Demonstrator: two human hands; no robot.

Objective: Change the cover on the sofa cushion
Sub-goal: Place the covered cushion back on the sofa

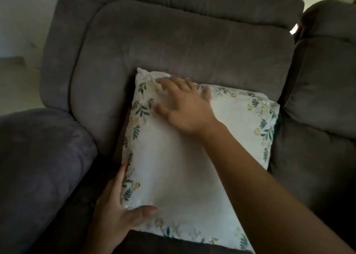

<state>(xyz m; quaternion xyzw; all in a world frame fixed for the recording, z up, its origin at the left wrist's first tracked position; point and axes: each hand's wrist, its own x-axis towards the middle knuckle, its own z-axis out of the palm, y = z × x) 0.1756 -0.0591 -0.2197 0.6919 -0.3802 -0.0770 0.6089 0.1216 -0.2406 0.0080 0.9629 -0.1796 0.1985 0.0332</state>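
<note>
Nearest the lens, the right forearm [269,186] reaches up and across the cushion [173,173]. The cushion lies tilted on the seat of a grey sofa [173,42], its far edge against the backrest. It wears a pale cover [266,126] bordered with green leaves and small yellow flowers.

The right hand [185,107] rests flat on the upper left of the face, fingers straight and spread, holding nothing. The left hand [113,213] braces the near left corner. Its fingers lie straight along the side edge and its thumb is laid over the face, so it steadies rather than clutches.

By its look the cushion is light and squashy, and the fabric probably slides a little over the filling, so it would likely sag if lifted by one corner. The sensible hold is at the cover's opening, one hand pinching the fabric while the other grips the filling through it (no edge in view shows a zip, so I cannot tell which side that is). A dark green strip [276,122] at the right edge may be the cover's back or something behind; I cannot tell.

A padded armrest [38,157] sits just left of the cushion, and a second seat [323,80] stands to the right.
</note>
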